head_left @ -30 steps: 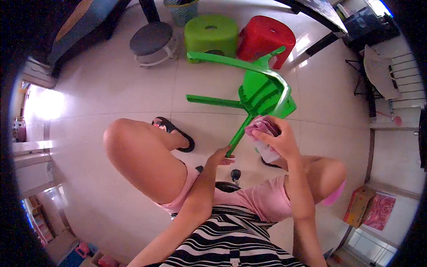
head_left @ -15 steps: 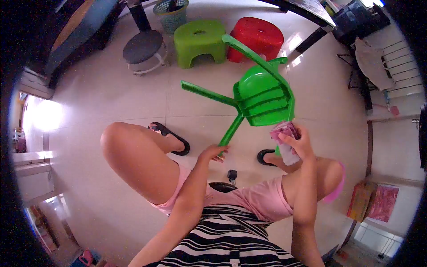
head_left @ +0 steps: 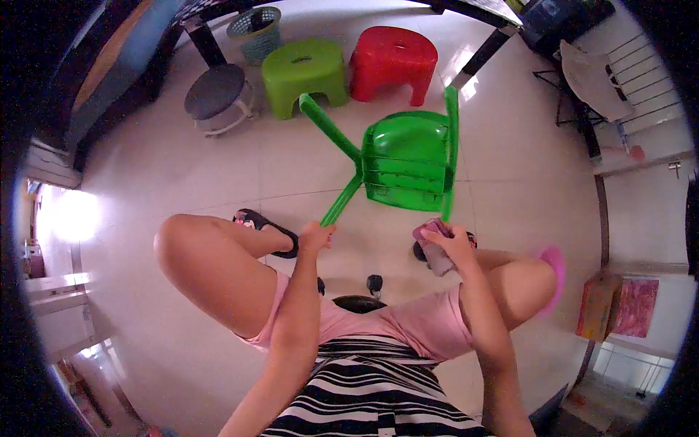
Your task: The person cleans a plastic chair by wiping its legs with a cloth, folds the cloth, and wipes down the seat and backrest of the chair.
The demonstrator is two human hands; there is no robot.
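A small green plastic chair point(head_left: 408, 164) is tipped over in front of me, its ribbed underside showing and its legs spread. My left hand point(head_left: 317, 237) is closed round the end of its lower left leg. In my right hand point(head_left: 451, 244) is a folded pink and whitish cloth point(head_left: 437, 256), pinched between thumb and fingers. The cloth is at the lower end of the chair's right leg; whether the fingers also touch that leg cannot be made out.
Beyond the chair stand a lime green stool point(head_left: 306, 69), a red stool point(head_left: 397, 62), a round grey stool point(head_left: 216, 92) and a mesh basket point(head_left: 256, 40). A cardboard box point(head_left: 599, 306) is at the right. My knees flank the work.
The chair has turned, so its underside faces me more squarely. My left hand has moved left with the leg. My right hand, still holding the cloth, moved right, then back left and down.
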